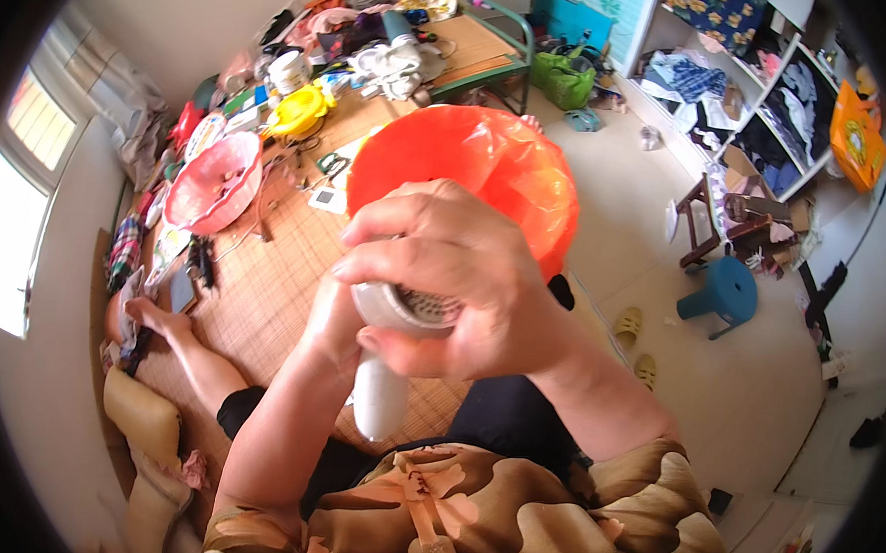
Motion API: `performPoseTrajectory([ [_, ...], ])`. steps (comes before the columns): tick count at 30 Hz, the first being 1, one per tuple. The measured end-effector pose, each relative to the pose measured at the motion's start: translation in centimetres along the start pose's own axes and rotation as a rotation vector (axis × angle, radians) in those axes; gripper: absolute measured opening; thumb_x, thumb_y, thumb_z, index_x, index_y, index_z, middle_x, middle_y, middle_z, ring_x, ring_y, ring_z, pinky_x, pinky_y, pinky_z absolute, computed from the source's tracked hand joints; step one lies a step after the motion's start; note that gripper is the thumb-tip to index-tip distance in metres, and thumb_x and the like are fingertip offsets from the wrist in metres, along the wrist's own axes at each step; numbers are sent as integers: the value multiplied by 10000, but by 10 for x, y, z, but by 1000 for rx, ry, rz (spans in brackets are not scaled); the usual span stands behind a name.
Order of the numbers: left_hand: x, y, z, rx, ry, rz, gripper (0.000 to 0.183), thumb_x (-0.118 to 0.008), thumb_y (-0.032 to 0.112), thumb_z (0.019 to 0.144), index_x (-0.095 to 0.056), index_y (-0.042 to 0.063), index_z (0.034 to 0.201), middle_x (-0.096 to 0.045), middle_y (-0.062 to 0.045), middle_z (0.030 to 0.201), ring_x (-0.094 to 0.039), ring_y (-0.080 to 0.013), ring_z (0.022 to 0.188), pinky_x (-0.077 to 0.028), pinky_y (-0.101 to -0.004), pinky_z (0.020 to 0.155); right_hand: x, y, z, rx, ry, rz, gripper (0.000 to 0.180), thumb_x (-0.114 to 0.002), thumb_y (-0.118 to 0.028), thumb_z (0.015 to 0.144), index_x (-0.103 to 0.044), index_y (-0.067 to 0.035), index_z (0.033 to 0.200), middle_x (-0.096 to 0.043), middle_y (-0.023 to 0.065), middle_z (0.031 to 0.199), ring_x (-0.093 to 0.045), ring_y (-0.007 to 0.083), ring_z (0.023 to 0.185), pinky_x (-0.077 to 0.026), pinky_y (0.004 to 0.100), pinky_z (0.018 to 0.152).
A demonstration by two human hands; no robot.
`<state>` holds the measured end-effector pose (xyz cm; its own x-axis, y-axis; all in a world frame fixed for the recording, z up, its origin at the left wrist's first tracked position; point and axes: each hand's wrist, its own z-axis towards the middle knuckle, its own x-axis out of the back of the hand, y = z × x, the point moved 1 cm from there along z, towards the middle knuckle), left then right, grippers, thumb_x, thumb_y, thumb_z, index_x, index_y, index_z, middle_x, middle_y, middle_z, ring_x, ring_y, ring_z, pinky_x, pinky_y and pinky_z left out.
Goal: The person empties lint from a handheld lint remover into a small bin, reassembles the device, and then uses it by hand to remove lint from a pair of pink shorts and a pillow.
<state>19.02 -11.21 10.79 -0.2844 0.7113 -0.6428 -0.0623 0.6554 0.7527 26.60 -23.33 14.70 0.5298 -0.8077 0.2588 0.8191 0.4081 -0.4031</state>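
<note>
A white handheld tool [381,401] with a rounded handle and a ring-shaped head over a perforated surface is held up in front of my body. My right hand [458,277] grips its head, with the thumb below and fingers curled over the top. My left hand [341,327] is against the tool's left side; its fingers are hidden behind my right hand, so their grip cannot be seen. Just beyond both hands is a red-orange basin [420,144], lined with a shiny plastic bag.
On the woven mat [285,283] are a pink basin [219,182] with small items, a yellow basket [299,111] and a small white device [328,200]. Clothes [336,27] are piled at the back. A blue stool [724,291] and yellow slippers [627,325] stand on the floor at right.
</note>
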Motion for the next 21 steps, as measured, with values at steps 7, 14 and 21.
performPoseTrajectory([
  [7, 0, 3, -3, -42, 5, 11, 407, -510, 275, 967, -491, 9, 1275, -579, -153, 1207, -601, -249, 1093, -514, -365, 940, -7, 4, -3, 10, 17, -18, 302, -751, -168, 663, -680, -121, 953, -637, 39, 1037, -610, 257, 895, -529, 356, 747],
  [14, -16, 14, -17, -50, -179, -13, 424, -525, 284, 962, -487, 12, 1285, -575, -156, 1212, -600, -254, 1099, -515, -366, 942, 5, 8, 8, 88, -131, -20, 591, -809, -423, 667, -662, -59, 1108, -609, 136, 1180, -605, 288, 1020, -476, 393, 883],
  [21, 4, 1, 1, 143, -94, -247, 309, -472, 238, 978, -525, 17, 1188, -602, -157, 1145, -627, -250, 1026, -538, -370, 892, -2, 19, 0, 5, -32, 64, 500, -788, -206, 618, -668, -81, 1087, -642, 108, 1068, -617, 280, 956, -516, 378, 839],
])
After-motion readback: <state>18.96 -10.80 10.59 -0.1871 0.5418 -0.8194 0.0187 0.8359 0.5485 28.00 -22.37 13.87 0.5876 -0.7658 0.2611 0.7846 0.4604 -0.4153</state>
